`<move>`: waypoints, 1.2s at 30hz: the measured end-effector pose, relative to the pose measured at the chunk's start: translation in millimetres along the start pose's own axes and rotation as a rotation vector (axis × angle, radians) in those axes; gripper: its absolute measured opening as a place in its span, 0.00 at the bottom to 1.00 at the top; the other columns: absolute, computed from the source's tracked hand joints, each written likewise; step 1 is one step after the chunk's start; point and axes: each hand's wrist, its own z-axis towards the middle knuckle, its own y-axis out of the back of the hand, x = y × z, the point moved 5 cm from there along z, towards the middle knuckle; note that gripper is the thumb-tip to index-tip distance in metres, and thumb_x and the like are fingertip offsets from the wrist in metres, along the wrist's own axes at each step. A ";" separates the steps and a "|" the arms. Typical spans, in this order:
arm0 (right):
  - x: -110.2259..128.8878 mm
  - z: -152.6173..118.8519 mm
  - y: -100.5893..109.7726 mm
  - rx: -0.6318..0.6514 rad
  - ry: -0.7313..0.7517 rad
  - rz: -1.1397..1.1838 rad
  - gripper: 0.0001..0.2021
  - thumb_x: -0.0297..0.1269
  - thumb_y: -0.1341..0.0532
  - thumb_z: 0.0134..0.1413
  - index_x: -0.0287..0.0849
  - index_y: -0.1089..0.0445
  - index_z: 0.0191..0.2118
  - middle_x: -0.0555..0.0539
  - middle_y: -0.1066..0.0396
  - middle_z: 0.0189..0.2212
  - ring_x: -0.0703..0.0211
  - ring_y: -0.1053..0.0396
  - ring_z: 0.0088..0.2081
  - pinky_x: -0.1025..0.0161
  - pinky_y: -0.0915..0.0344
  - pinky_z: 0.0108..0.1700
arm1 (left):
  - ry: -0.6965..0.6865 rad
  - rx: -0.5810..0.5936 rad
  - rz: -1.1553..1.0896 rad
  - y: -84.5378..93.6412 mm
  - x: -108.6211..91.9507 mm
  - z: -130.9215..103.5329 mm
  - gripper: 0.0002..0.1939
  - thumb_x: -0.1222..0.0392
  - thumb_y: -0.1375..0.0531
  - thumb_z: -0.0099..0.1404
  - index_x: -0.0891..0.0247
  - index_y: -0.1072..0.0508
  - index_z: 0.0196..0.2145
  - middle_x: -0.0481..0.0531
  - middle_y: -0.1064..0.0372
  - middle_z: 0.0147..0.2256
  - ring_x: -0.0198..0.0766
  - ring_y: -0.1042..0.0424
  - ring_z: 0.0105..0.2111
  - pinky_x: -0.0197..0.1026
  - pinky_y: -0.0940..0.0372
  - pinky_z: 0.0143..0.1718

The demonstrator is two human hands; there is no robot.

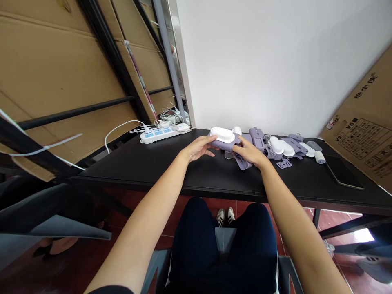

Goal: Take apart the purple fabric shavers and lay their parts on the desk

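A purple plastic part topped with a white oval brush (222,134) is held above the black table between my two hands. My left hand (200,148) touches its left end, thumb on the near upper edge and the other fingers partly spread beneath. On the right end, my right hand (248,151) grips the purple body with its thumb and fingers. Beneath and beside the right hand, another purple piece (243,162) rests on the table. More purple housings (259,137) and white oval brushes (287,148) lie to the right.
A power strip (165,132) with tangled white cables sits at the table's back left. A phone (343,172) and a white cylinder (319,157) lie on the right of the black table (137,163). A cardboard box (364,118) leans at the right edge; a white wall stands behind.
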 end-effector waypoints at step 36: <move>5.2 -4.7 3.1 0.067 -0.111 0.040 0.28 0.42 0.38 0.55 0.40 0.31 0.61 0.48 0.25 0.31 0.54 0.28 0.34 0.65 0.33 0.35 | 0.000 -0.122 -0.296 6.7 1.8 8.4 0.13 0.58 0.35 0.73 0.71 0.22 0.48 0.57 0.21 0.37 0.40 0.20 0.30 0.38 0.23 0.26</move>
